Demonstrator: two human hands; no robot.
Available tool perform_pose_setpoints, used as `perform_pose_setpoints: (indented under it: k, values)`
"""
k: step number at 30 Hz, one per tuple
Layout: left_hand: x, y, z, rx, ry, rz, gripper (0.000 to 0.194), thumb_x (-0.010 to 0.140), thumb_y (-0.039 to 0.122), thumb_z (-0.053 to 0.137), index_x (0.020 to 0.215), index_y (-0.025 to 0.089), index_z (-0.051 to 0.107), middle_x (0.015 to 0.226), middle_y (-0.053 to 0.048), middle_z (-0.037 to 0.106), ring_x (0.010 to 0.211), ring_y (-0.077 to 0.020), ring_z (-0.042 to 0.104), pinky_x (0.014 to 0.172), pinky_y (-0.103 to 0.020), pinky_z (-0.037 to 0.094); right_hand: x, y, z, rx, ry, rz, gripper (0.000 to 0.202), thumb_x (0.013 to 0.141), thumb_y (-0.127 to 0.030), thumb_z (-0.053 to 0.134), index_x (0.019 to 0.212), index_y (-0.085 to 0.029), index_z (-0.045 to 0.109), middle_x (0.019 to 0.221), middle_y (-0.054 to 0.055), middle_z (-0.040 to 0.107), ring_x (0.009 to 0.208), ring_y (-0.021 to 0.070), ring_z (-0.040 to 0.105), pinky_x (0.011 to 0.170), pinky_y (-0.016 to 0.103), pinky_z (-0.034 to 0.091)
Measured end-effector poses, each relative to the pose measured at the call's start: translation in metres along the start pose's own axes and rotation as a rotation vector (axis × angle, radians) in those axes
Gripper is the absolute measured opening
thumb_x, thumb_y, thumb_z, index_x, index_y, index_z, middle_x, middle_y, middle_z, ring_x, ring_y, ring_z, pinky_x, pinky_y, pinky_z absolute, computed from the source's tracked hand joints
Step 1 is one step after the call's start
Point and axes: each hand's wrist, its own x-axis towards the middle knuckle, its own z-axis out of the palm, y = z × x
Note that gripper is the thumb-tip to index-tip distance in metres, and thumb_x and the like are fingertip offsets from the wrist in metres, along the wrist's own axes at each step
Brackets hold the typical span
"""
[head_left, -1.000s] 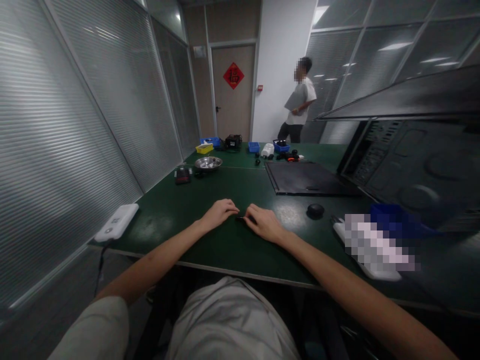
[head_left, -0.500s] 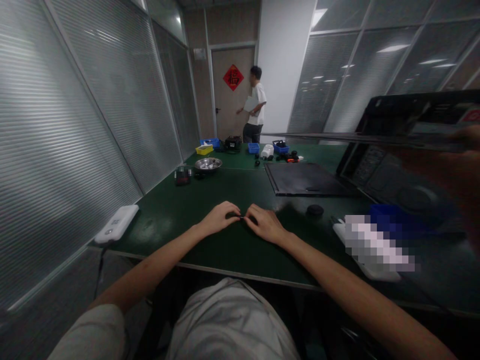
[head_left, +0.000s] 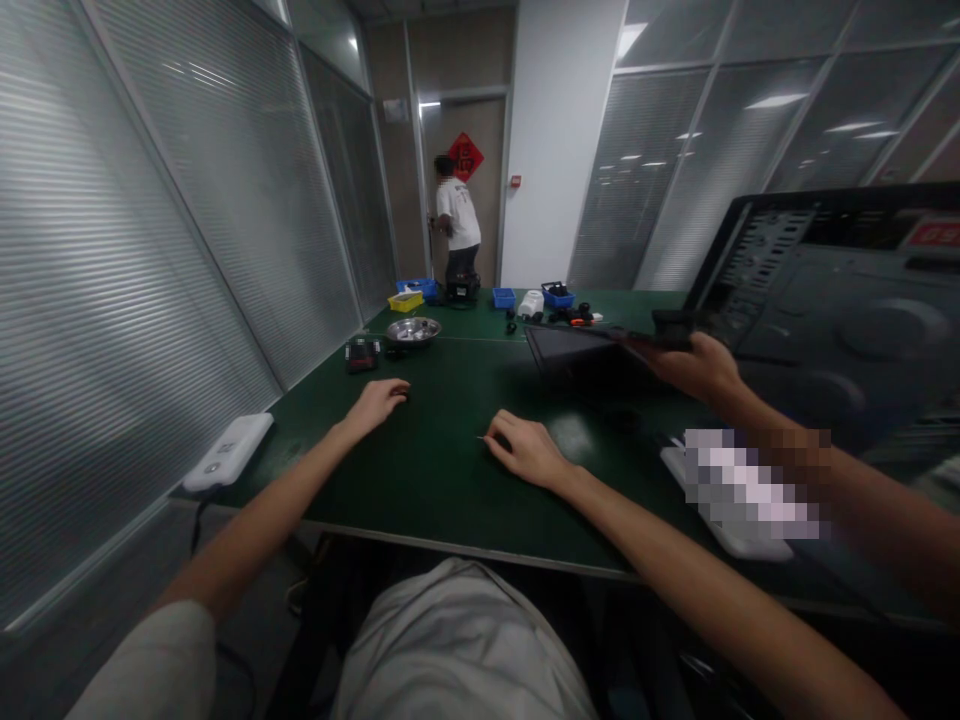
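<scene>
Head camera: green table before a door, right hand clamped on perhaps a pin.

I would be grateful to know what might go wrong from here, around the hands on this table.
The thin piece protrudes from the fingertips of the right hand, so it might slip and be hard to find on the dark green table.

A co-worker's hand holds a flat dark piece beyond the right arm; a swing could knock that arm.
</scene>
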Motion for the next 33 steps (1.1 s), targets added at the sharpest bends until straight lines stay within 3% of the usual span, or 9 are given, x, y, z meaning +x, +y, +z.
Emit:
perform_pose_setpoints:
  k: [4, 6, 8, 27, 33]
  values:
    - [-0.009, -0.082, -0.046, 0.166, 0.21, -0.261, 0.026, 0.091, 0.023, 0.063, 0.114, 0.018, 0.075, 0.117, -0.008, 0.075, 0.109, -0.0258, 0.067, 0.101, -0.038, 0.049, 0.0, 0.001, 0.001, 0.004, -0.012, 0.007, 0.011, 0.103, -0.032, 0.054, 0.1, -0.022, 0.058, 0.101, 0.002, 0.061, 0.079, 0.0137, 0.058, 0.066, 0.025, 0.036]
    - [-0.016, -0.105, -0.057, 0.223, 0.286, -0.316, 0.027, 0.091, 0.024, 0.062, 0.113, 0.017, 0.075, 0.116, -0.008, 0.075, 0.107, -0.0257, 0.067, 0.101, -0.037, 0.048, 0.001, 0.001, 0.001, 0.003, -0.015, 0.004, 0.011, 0.103, -0.032, 0.054, 0.1, -0.022, 0.058, 0.102, 0.002, 0.061, 0.08, 0.0138, 0.058, 0.066, 0.025, 0.036]
    - [-0.022, -0.115, -0.06, 0.278, 0.323, -0.329, 0.027, 0.092, 0.025, 0.061, 0.113, 0.016, 0.075, 0.117, -0.008, 0.074, 0.109, -0.0258, 0.066, 0.102, -0.036, 0.046, 0.001, 0.001, 0.002, -0.001, -0.015, 0.001, 0.011, 0.103, -0.032, 0.054, 0.1, -0.022, 0.058, 0.103, 0.002, 0.061, 0.079, 0.0135, 0.058, 0.066, 0.025, 0.036]
    - [-0.02, -0.116, -0.05, 0.547, 0.313, -0.29, 0.035, 0.095, 0.021, 0.046, 0.113, 0.015, 0.076, 0.12, -0.013, 0.071, 0.112, -0.0276, 0.063, 0.104, -0.038, 0.046, 0.0, 0.002, 0.002, -0.018, -0.023, -0.004, 0.011, 0.102, -0.033, 0.055, 0.101, -0.022, 0.059, 0.101, 0.001, 0.061, 0.077, 0.0131, 0.056, 0.065, 0.026, 0.033]
    - [-0.022, -0.103, -0.05, 0.566, 0.303, -0.351, 0.034, 0.096, 0.02, 0.046, 0.11, 0.014, 0.076, 0.117, -0.016, 0.07, 0.109, -0.029, 0.063, 0.099, -0.038, 0.047, 0.0, 0.001, 0.001, -0.011, -0.023, -0.01, 0.011, 0.102, -0.032, 0.055, 0.101, -0.022, 0.059, 0.101, 0.001, 0.061, 0.078, 0.0132, 0.057, 0.065, 0.026, 0.034]
